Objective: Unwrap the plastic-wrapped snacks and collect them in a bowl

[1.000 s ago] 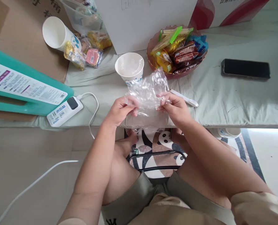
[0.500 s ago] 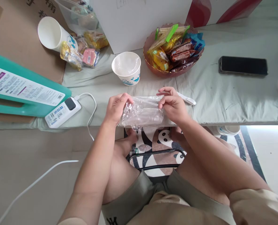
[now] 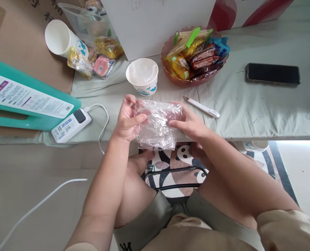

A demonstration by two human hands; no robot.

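Observation:
A crinkled clear plastic bag [image 3: 157,127] is stretched between my two hands at the table's front edge. My left hand [image 3: 129,120] pinches its left side, thumb in front and fingers behind. On the other side my right hand [image 3: 188,122] grips it with the thumb on the front; the fingers behind show only faintly through the film. Just beyond the bag stands a white paper cup [image 3: 142,77] with blue print and clear plastic film inside. A white utility knife [image 3: 202,106] lies on the cloth to the right of my right hand.
A pink glass bowl [image 3: 168,75] holds wrapped snacks, and a black phone [image 3: 272,74] lies to its right. At left are a green jug [image 3: 40,116], a white power bank [image 3: 71,129] with a cable, and a tipped paper cup [image 3: 58,36]. A white box [image 3: 155,28] stands behind.
Both hands have shifted their grip on the plastic bag, which is now spread taller and tilted up. The right hand has moved slightly down and left, uncovering the utility knife.

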